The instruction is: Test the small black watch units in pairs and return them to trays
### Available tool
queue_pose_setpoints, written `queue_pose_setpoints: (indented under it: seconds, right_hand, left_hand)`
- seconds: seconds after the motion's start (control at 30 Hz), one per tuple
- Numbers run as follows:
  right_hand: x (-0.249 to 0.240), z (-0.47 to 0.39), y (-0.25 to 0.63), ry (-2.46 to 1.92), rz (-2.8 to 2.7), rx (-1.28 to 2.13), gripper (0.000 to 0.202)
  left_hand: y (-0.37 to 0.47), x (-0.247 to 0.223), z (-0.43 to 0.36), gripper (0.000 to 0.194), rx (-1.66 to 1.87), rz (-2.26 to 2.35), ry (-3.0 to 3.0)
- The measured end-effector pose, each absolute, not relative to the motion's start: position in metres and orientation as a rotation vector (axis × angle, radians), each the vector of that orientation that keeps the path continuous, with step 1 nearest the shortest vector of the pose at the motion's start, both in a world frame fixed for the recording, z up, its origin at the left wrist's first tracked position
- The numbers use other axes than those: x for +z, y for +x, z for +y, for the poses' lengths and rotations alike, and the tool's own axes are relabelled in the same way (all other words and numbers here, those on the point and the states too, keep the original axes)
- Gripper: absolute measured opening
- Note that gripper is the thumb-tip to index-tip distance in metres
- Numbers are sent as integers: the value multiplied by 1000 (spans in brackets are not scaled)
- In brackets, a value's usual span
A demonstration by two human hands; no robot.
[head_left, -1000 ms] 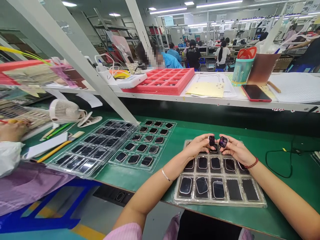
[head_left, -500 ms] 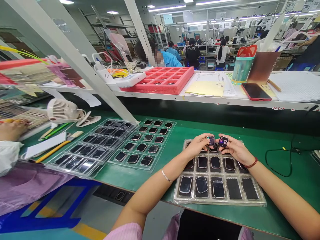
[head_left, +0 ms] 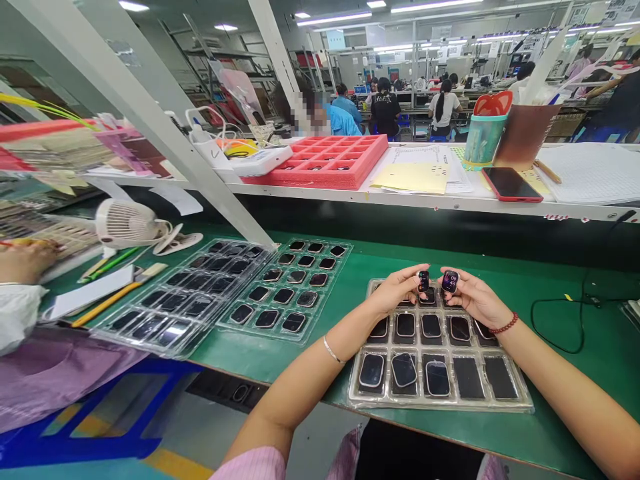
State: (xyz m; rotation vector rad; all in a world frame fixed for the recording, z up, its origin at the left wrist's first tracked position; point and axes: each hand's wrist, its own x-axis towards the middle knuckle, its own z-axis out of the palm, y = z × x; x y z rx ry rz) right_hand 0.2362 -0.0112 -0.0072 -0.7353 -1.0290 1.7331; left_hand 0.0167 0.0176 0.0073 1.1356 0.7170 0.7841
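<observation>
Between the fingers of my left hand (head_left: 400, 291) is a small square watch (head_left: 423, 281) with a lit screen, turned at an angle. My right hand (head_left: 473, 295) grips a second watch (head_left: 450, 281), whose lit dark face shows coloured digits. Both hands are raised over the back part of a clear plastic tray (head_left: 440, 403), close together but apart. Dark-faced watches lie in that tray's pockets, among them a tilted one (head_left: 404, 369). Two pockets at the front right hold no watch. My hands partly hide the back row.
Left of my arms lie a clear tray of watches (head_left: 284, 295) and stacked trays (head_left: 170, 303). A white fan (head_left: 125, 223), a yellow-handled brush (head_left: 113, 300) and a co-worker's hand (head_left: 30, 260) are farther left. A shelf (head_left: 350, 195) crosses behind; a black cable (head_left: 557, 343) lies right.
The watch in my left hand has turned, so its face looks narrower. The watch in my right hand has moved slightly up and right, and the two watches are a little farther apart.
</observation>
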Motion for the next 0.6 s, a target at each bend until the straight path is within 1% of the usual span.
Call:
queue_pose_setpoints:
  seconds: [0.17,0.4,0.6]
  right_hand:
    - [-10,-11,236,-765,-1056,1722,35]
    - [-10,-13,231,-800,-1083,1673,39]
    - [-12,-14,229,-870,-1211,1493,27]
  left_hand:
    - [16,5,18,61,744,723,1164]
    - [19,6,16,46,774,806,1179]
    - [20,6,14,39,753,872,1367]
